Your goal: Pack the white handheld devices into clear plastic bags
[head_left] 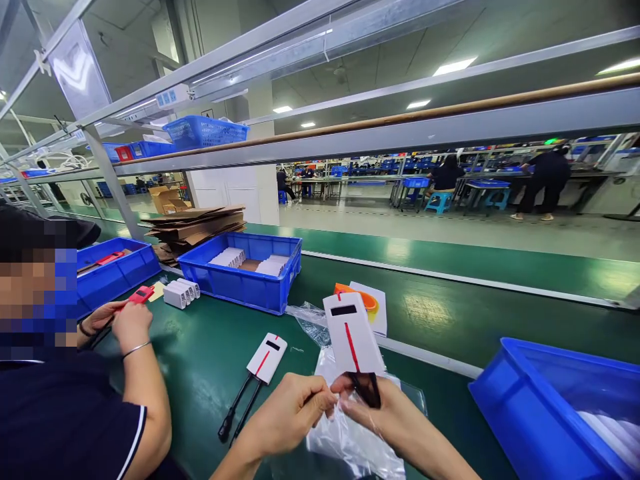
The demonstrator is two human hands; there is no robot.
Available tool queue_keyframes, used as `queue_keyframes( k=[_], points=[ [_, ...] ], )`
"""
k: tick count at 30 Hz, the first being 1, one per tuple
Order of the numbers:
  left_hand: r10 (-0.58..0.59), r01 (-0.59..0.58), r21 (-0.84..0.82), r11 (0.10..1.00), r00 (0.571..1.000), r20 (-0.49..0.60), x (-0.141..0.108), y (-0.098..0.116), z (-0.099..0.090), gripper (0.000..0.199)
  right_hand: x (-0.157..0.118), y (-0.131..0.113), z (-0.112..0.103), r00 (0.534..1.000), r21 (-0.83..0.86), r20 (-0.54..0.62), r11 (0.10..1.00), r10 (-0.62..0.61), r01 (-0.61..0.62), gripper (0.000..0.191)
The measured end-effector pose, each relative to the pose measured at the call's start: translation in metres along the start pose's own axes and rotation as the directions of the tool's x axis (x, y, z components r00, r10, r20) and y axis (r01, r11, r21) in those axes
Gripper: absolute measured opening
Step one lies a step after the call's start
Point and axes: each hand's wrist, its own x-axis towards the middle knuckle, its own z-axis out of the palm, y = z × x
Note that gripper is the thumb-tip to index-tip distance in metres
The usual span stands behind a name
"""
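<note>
Right hand (373, 400), lower centre-right of frame: curled closed round the black cables (369, 389) of a white device (354, 337), which tilts up above the fist, red stripe showing. Left hand (295, 408), lower centre: thumb and fingers pinched together on a clear bag (353, 443), spread below the right hand. Second device (268, 359) lies on green bench (187, 373), centre-left. Co-worker's hands (131, 328), left of frame, hold a red device (142, 294). Blue bin (530, 417) lower right.

Device (267, 359) on bench (190, 380), left of bags (363, 443); crate (525, 407) right.
</note>
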Motion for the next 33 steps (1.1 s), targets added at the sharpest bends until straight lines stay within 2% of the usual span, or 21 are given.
queue_keyframes(
  k=[3,6,9,12,17,21,23,25,27,30,33],
  points=[
    [-0.042,0.041,-0.096,0.995,0.999,-0.008,-0.001,-0.004,0.003,0.038,0.001,0.002,-0.004,0.998,-0.02,-0.052,0.999,0.026,-0.027,0.037],
    [-0.099,0.087,-0.263,0.961,0.995,-0.032,0.0,-0.009,0.003,0.037,0.002,0.004,-0.006,0.992,-0.069,-0.116,0.996,0.05,-0.059,0.036],
    [-0.104,0.081,-0.329,0.941,0.993,-0.054,0.001,-0.012,0.002,0.038,0.002,0.006,-0.004,0.991,-0.051,-0.128,0.998,0.037,-0.044,0.034],
    [-0.068,0.04,-0.295,0.955,0.994,-0.085,0.002,-0.011,-0.001,0.033,0.003,0.009,-0.002,0.987,-0.039,-0.161,0.999,0.029,-0.036,0.035],
    [-0.074,0.064,-0.128,0.99,0.994,-0.079,0.002,-0.006,-0.005,0.025,0.002,0.011,0.002,0.98,-0.081,-0.2,0.996,0.017,-0.033,0.029],
    [-0.108,0.1,-0.161,0.982,0.993,-0.04,0.001,-0.008,-0.003,0.022,0.002,0.009,0.006,0.978,-0.103,-0.206,0.994,0.019,-0.041,0.029],
    [-0.108,0.094,-0.17,0.981,0.991,-0.076,0.0,-0.009,-0.001,0.023,0.004,0.01,0.007,0.974,-0.104,-0.227,0.994,0.015,-0.04,0.029],
    [-0.067,0.052,-0.095,0.994,0.986,-0.156,-0.001,-0.011,0.002,0.024,0.006,0.012,0.008,0.969,-0.096,-0.244,0.994,0.032,-0.058,0.035],
    [0.03,-0.021,0.044,0.999,0.972,-0.232,-0.003,-0.013,0.004,0.023,0.009,0.016,0.009,0.973,-0.095,-0.22,0.991,0.073,-0.096,0.045],
    [0.228,-0.155,0.264,0.952,0.935,-0.27,-0.003,-0.018,0.009,0.024,0.015,0.023,0.014,0.994,-0.093,-0.064,0.991,0.094,-0.1,0.033],
    [0.421,-0.274,0.457,0.846,0.87,-0.258,-0.002,-0.025,0.012,0.027,0.016,0.026,0.02,0.991,-0.094,0.107,0.993,0.08,-0.07,0.019]
  ],
)
